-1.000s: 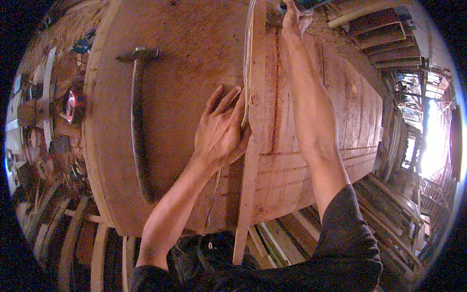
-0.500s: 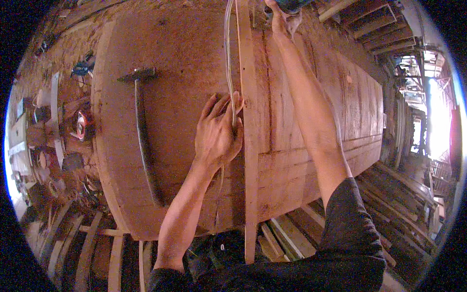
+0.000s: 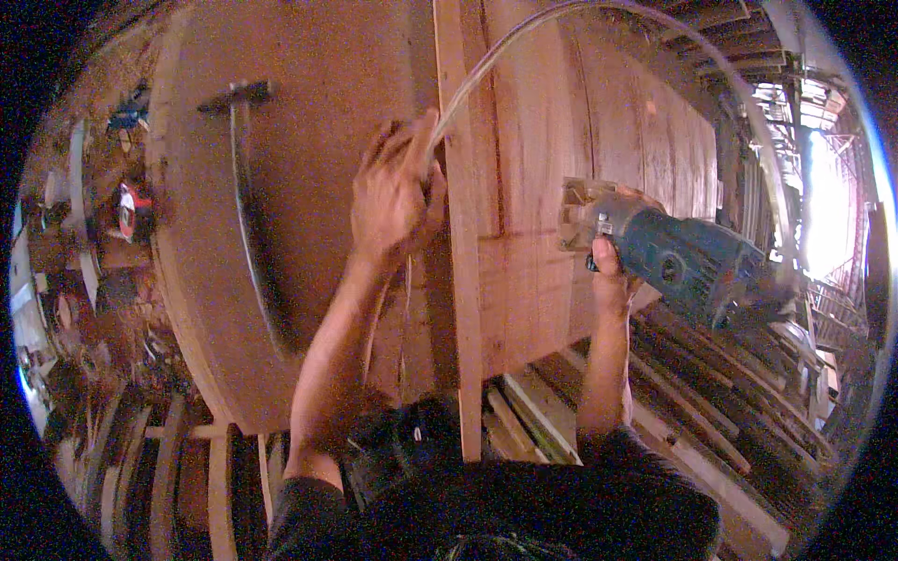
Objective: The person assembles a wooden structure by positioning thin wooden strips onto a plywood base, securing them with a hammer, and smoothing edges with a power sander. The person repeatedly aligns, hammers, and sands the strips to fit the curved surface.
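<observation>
Left hand reaches forward, palm down on the wide wooden board, fingers pinching the clear cable against the straight wooden strip. Right hand, elbow bent, is wrapped around the blue power tool (base plate flat on the planks). Hammer lies left on the tabletop; a red-and-white round object sits further left.

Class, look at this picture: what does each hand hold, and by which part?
The right hand grips the blue power tool around its body. The left hand presses the wooden strip and pinches the clear cord.
</observation>
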Demonstrator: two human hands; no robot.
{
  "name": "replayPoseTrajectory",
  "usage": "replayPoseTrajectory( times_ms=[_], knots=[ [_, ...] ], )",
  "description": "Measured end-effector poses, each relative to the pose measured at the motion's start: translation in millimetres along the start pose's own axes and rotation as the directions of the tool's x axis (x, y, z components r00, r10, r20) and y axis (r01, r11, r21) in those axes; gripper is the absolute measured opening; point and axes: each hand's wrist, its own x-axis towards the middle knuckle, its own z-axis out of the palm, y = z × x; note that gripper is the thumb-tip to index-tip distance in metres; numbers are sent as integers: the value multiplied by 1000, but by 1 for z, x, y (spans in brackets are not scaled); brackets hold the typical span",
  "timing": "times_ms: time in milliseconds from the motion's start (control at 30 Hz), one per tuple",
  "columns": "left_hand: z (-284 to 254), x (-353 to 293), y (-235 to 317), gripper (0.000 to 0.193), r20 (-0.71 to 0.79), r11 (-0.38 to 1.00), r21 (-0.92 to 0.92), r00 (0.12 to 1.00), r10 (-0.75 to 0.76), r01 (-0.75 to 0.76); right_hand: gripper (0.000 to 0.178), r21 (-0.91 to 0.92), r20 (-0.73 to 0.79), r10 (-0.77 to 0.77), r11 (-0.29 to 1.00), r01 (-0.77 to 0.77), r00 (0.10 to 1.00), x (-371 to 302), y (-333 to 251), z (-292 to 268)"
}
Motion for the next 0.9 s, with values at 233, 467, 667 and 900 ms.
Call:
replayPoseTrajectory(
  times_ms=[233,467,667,900],
  knots=[
    [2,1,-16,57,3,999,29,1000,20,-20,87,144,30,170,974,-172,985,-51,13,30],
    [5,5,3,56,-5,1000,-2,1000,-1,1,86,190,107,252,944,-269,962,-56,14,33],
    [7,6,14,59,-14,1000,9,1000,0,1,83,226,131,286,924,-309,949,-56,18,34],
    [8,2,0,46,32,999,35,999,-7,6,81,291,144,305,896,-335,941,-59,14,43]
  ],
)
